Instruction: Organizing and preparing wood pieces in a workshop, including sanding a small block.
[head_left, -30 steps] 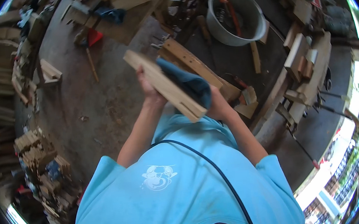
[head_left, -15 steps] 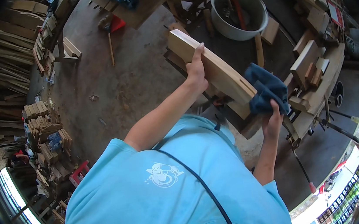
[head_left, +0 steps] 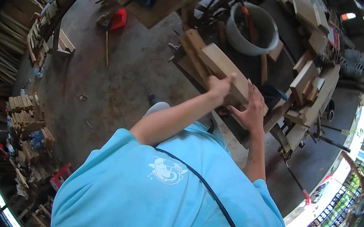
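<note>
The right hand, splayed, spans a pale board, apparently steadying it. The left hand lies over it, grip unclear.

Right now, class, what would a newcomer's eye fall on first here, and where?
The light blue shirt fills the lower middle. Above it, the left hand and right hand are at a pale wooden board. Farther off, a whitish bucket sits upper right and a red dustpan upper left.
</note>
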